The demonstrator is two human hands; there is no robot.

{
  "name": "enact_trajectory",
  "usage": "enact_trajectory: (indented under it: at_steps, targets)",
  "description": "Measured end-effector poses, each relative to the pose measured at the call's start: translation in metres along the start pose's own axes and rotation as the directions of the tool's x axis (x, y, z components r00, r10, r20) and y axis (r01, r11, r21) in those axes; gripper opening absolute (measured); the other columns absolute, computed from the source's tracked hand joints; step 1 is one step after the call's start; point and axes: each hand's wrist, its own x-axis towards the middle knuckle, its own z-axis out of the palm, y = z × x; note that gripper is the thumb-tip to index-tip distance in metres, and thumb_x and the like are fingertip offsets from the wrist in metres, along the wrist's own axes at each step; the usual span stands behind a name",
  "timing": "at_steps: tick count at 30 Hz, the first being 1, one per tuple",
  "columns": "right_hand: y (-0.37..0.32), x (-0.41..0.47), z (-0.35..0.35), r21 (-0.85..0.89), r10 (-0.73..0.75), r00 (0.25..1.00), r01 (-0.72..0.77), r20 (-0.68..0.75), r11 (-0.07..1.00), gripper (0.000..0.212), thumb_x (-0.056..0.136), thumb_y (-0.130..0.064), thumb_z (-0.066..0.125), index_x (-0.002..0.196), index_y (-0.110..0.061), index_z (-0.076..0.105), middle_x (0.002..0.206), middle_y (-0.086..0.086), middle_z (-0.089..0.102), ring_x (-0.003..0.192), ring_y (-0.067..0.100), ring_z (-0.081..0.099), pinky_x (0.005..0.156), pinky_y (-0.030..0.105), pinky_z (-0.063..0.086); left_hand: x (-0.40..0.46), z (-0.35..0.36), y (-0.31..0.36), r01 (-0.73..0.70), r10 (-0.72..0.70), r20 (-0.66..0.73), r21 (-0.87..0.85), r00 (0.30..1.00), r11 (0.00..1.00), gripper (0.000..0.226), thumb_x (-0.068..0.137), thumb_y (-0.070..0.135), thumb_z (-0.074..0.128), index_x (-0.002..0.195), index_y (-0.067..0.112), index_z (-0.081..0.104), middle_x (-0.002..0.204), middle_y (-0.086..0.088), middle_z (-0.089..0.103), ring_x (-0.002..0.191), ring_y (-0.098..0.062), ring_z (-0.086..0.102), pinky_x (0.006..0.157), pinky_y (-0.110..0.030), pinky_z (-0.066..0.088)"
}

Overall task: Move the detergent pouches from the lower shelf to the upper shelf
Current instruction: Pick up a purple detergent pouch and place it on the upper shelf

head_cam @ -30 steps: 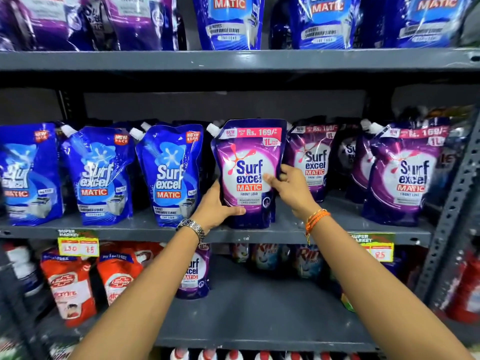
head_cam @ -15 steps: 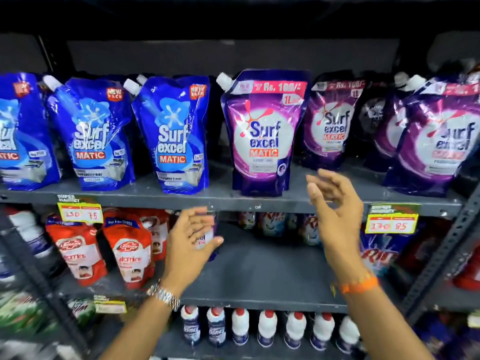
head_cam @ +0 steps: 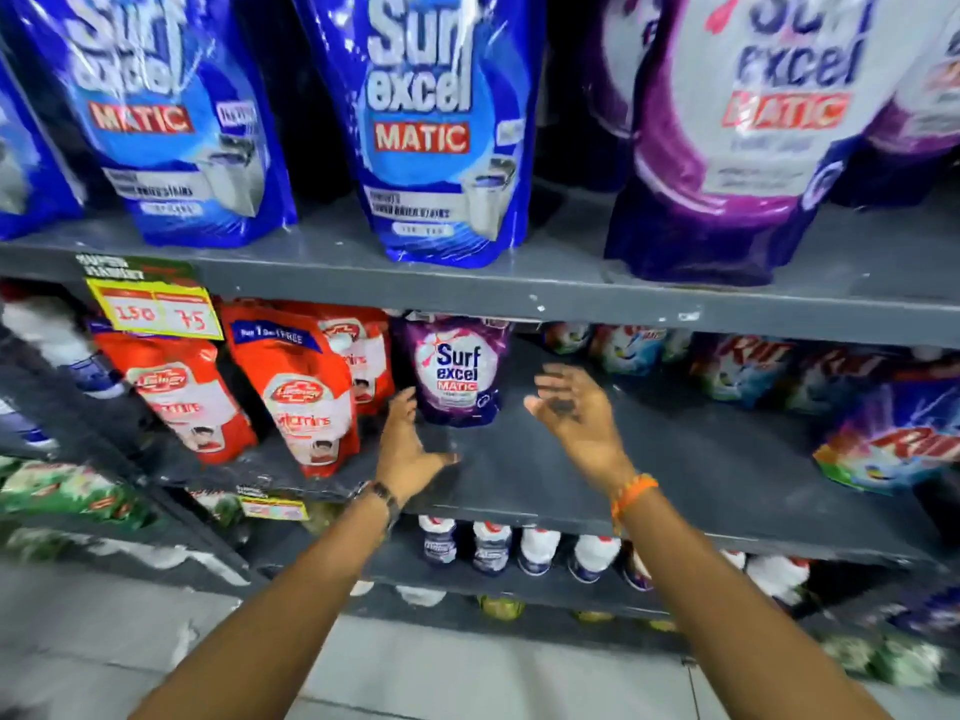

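The small purple Surf Excel pouch point(head_cam: 457, 374) stands upright deep on the lower shelf point(head_cam: 675, 459); my spread, empty left hand point(head_cam: 408, 446) is nearer than my right hand point(head_cam: 574, 413).

On the upper shelf point(head_cam: 519, 291), two blue pouches point(head_cam: 436, 127) read "Surf excel MATIC"; the large purple pouch point(head_cam: 737, 132) beside them shows "Surf excel MATIC" too, its top cut off by the frame. On the lower shelf point(head_cam: 675, 459), a small purple pouch point(head_cam: 457, 368) also reads "Surf excel MATIC". A yellow price tag point(head_cam: 156, 314) on the shelf edge carries handwritten "150" and "75". The red pouch point(head_cam: 296, 387) says "Buy 1 Get 1 FREE". The pouches at right point(head_cam: 904, 444) read "Rin", partly blurred.
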Motion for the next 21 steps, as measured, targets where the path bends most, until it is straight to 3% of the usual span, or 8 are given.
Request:
enact_trajectory:
  at_steps: [2, 5, 8, 12, 14, 18, 21]
  targets:
    - [0.002, 0.021, 0.001, -0.072, -0.001, 0.999, 0.004, 0.039, 0.997, 0.056, 0.083, -0.008, 0.077, 0.133, -0.005, 0.051, 0.121, 0.005, 0.062, 0.107, 0.019, 0.059, 0.087, 0.027, 0.051, 0.016, 0.013, 0.012, 0.008, -0.008, 0.01, -0.035, 1.0, 0.999, 0.127, 0.045, 0.001, 0.098, 0.15, 0.007, 0.025, 0.146, -0.005, 0.044, 0.132, -0.017, 0.045, 0.118, -0.043, 0.038]
    - [0.01, 0.033, 0.008, -0.084, -0.019, 0.998, 0.024, 0.061, 0.996, 0.059, 0.085, -0.006, 0.075, 0.138, -0.004, 0.047, 0.126, 0.0, 0.062, 0.117, 0.019, 0.058, 0.099, 0.034, 0.048, 0.029, 0.018, 0.013, -0.047, 0.047, -0.003, -0.034, 0.999, 0.998, 0.137, 0.035, 0.025, 0.094, 0.151, 0.008, 0.022, 0.148, -0.003, 0.046, 0.133, -0.018, 0.048, 0.115, -0.04, 0.041]
    - [0.022, 0.03, 0.021, -0.065, -0.026, 0.998, 0.03, 0.058, 0.997, 0.057, 0.088, -0.004, 0.07, 0.138, -0.008, 0.044, 0.138, 0.008, 0.058, 0.129, 0.025, 0.056, 0.114, 0.045, 0.043, 0.031, 0.014, -0.004, -0.035, 0.036, -0.028, 0.024, 0.999, 0.999, 0.127, 0.05, 0.015, 0.097, 0.152, 0.011, 0.021, 0.15, -0.009, 0.049, 0.136, -0.023, 0.049, 0.116, -0.047, 0.041]
    - [0.04, 0.017, 0.047, -0.008, 0.011, 0.997, -0.01, 0.078, 1.0, 0.053, 0.089, -0.007, 0.067, 0.136, -0.015, 0.044, 0.131, 0.006, 0.059, 0.125, 0.027, 0.057, 0.112, 0.049, 0.044, 0.023, 0.01, -0.031, -0.004, 0.004, 0.024, -0.011, 1.0, 1.0, 0.127, 0.051, 0.027, 0.095, 0.153, 0.018, 0.02, 0.15, -0.004, 0.048, 0.137, -0.02, 0.048, 0.116, -0.043, 0.041]
    - [0.052, 0.008, 0.058, -0.015, 0.046, 0.997, -0.045, 0.065, 0.999, 0.05, 0.089, -0.01, 0.067, 0.135, -0.009, 0.048, 0.127, 0.005, 0.062, 0.12, 0.025, 0.06, 0.11, 0.05, 0.047, 0.018, 0.004, -0.051, 0.031, -0.03, 0.049, -0.011, 0.998, 0.999, 0.126, 0.048, 0.035, 0.093, 0.152, 0.024, 0.021, 0.15, -0.002, 0.049, 0.137, -0.02, 0.05, 0.115, -0.047, 0.043]
    - [0.082, -0.008, 0.083, -0.021, 0.141, 0.989, -0.14, 0.052, 0.99, 0.035, 0.09, -0.005, 0.067, 0.124, -0.008, 0.056, 0.117, 0.006, 0.068, 0.114, 0.028, 0.067, 0.101, 0.051, 0.054, 0.002, -0.01, -0.094, 0.116, -0.115, 0.054, -0.007, 0.992, 0.993, 0.105, 0.06, 0.0, 0.089, 0.147, 0.017, 0.031, 0.142, -0.011, 0.058, 0.131, -0.027, 0.058, 0.107, -0.055, 0.05]
    - [0.11, -0.034, 0.112, -0.019, 0.241, 0.966, -0.24, 0.093, 0.971, 0.028, 0.093, -0.001, 0.063, 0.119, -0.007, 0.058, 0.112, 0.006, 0.071, 0.107, 0.022, 0.069, 0.096, 0.044, 0.058, -0.028, -0.021, -0.13, 0.179, -0.179, 0.034, -0.009, 0.983, 0.984, 0.104, 0.06, -0.001, 0.09, 0.145, 0.021, 0.036, 0.137, -0.008, 0.062, 0.126, -0.024, 0.061, 0.106, -0.051, 0.052]
